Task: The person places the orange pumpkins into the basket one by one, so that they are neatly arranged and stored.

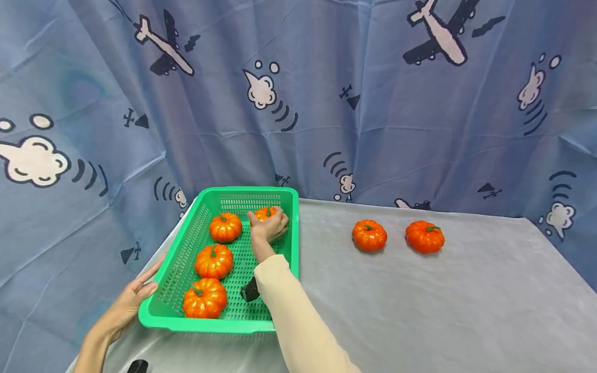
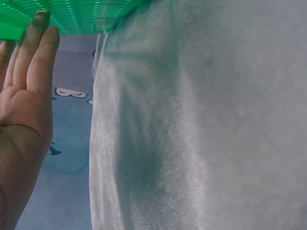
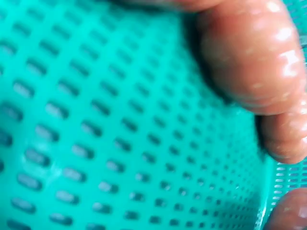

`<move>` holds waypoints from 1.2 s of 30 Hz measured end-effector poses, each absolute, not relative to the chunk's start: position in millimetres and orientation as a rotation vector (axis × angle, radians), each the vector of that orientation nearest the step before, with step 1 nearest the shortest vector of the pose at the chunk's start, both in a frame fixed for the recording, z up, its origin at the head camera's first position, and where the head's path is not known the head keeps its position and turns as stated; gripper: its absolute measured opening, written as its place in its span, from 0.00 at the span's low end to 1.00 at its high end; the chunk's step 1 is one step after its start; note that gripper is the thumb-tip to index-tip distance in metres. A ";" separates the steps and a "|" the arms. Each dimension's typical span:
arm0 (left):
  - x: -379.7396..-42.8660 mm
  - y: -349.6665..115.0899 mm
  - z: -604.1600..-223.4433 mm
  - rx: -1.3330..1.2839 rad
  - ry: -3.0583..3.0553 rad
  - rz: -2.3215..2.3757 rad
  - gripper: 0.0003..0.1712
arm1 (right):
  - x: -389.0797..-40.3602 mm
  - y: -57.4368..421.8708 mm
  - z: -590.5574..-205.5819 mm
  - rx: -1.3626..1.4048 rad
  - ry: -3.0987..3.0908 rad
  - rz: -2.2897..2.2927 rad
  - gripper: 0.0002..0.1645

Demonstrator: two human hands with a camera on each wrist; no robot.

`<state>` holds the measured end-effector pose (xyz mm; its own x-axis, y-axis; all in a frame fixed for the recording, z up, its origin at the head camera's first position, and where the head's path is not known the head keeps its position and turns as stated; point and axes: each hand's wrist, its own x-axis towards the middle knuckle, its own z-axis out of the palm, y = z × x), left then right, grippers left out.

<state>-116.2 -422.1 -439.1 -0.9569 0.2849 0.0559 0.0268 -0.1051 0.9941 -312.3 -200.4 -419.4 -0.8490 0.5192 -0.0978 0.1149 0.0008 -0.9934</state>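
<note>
In the head view, a green plastic basket with perforated walls stands on the left part of the table. My left hand touches its left side from outside; in the left wrist view the fingers look straight against the basket. Inside the far right corner, my right hand grips a small orange pumpkin, partly hidden by the hand. Along the basket's left side sit a far pumpkin, a middle pumpkin and a near pumpkin. The right wrist view shows blurred pumpkins over the basket floor.
Right of the basket, a round pumpkin and another pumpkin with a green stem lie on the grey-white tablecloth. A blue curtain printed with airplanes hangs behind the table and down its left side.
</note>
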 end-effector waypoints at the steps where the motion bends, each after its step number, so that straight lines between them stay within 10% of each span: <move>1: -115.9 -421.7 -439.0 0.358 1.982 2.180 0.31 | -312.6 -200.3 -421.3 -0.657 -2.008 1.910 0.36; 36: -111.8 -420.5 -439.8 0.290 2.121 2.099 0.31 | -308.6 -202.0 -439.1 -0.431 -2.524 1.472 0.50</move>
